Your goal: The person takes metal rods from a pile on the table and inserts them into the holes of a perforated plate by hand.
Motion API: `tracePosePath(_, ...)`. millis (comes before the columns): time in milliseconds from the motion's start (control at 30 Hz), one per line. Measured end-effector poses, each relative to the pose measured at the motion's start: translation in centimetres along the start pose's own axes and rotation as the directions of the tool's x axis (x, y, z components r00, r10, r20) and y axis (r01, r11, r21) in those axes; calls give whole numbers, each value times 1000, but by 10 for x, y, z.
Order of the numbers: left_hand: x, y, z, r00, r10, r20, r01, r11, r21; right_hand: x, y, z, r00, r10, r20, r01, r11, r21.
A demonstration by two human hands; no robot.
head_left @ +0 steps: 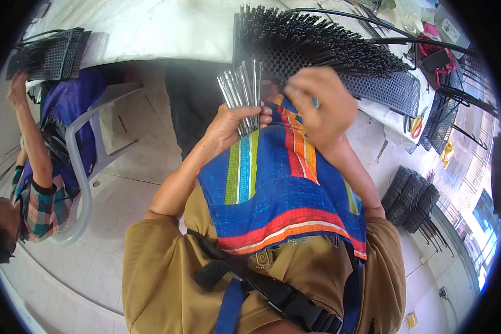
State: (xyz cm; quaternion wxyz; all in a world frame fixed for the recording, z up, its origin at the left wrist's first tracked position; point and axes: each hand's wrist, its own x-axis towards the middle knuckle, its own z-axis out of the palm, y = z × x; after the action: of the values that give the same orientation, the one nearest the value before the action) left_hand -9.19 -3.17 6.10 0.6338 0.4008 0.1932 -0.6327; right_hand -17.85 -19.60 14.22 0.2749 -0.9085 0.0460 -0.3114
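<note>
My left hand [224,127] is clamped around silver rods [242,92], fanned above my striped apron [264,161]; that bunch seems left to work through. My blurred right hand's [327,106] grip I cannot tell. Black rods [295,34] already crowd the mesh tray [385,93] ahead.

Glossy, smooth rods [242,92] (metal or clear plastic, hard to tell); a matt, woven-looking striped cloth [270,161]; a matt black perforated holder [275,64] at the near edge of the table [167,33]; a smooth plastic chair [75,150].
</note>
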Motion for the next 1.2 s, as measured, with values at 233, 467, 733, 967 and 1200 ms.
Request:
tracePosePath(233,3,4,3,999,-43,-12,38,964,-261,-45,-6,27,969,-8,245,-3,999,45)
tracePosePath(467,-3,8,2,998,7,56,-7,1000,-15,-56,17,44,532,771,351,-806,333,490)
tracePosePath(733,-9,-3,14,996,75,51,-84,978,193,-48,43,37,366,728,580,-863,32,504)
tracePosePath(967,5,-11,-2,984,144,-109,-120,972,201,-8,29,13,681,720,136,-626,475,619)
tracePosePath(1200,7,-7,1,992,93,-83,-83,990,118,7,46,39,854,485,-189,-393,839,377)
